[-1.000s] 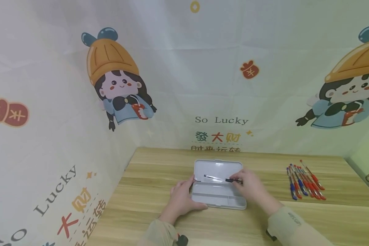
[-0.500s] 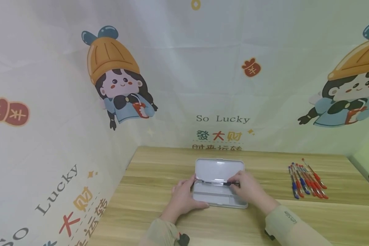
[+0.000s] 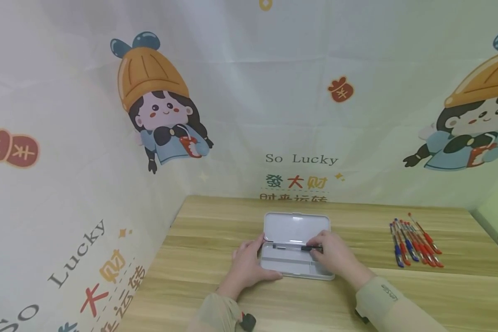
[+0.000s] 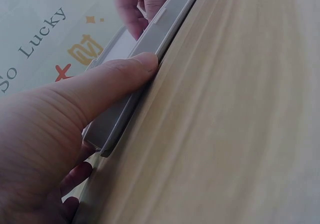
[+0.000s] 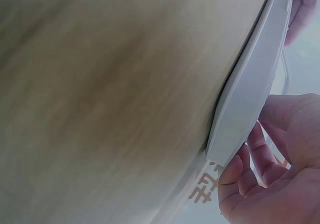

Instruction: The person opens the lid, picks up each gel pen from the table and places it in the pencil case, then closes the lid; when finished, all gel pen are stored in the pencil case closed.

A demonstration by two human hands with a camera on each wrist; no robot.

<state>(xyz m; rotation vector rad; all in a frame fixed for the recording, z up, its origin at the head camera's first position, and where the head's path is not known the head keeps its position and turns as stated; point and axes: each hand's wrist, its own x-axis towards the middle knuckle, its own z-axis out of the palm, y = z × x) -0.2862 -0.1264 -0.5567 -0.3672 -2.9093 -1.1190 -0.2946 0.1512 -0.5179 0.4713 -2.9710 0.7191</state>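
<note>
An open white pencil case (image 3: 284, 269) lies on the wooden table, its lid (image 3: 294, 225) tipped back toward the wall. My left hand (image 3: 247, 267) grips the left end of the case. Its thumb (image 4: 122, 76) presses along the front side in the left wrist view, while the fingers reach round the end. At the right end, my right hand (image 3: 336, 252) pinches a black pen (image 3: 306, 248) by its dark grip part. The pen lies lengthwise at the rear compartment, near the hinge. Part of it is hidden under the right fingers. In the right wrist view the case's front side (image 5: 250, 84) hides the pen.
To the right on the table (image 3: 357, 295) lies a bunch of red and blue pens (image 3: 415, 244), roughly side by side. A printed cloth (image 3: 232, 138) hangs behind the table's back edge and along its left side.
The right hand has lowered the black pen from over the lid to the rear compartment, and the pen has turned level with the case. The left hand keeps its grip on the case.
</note>
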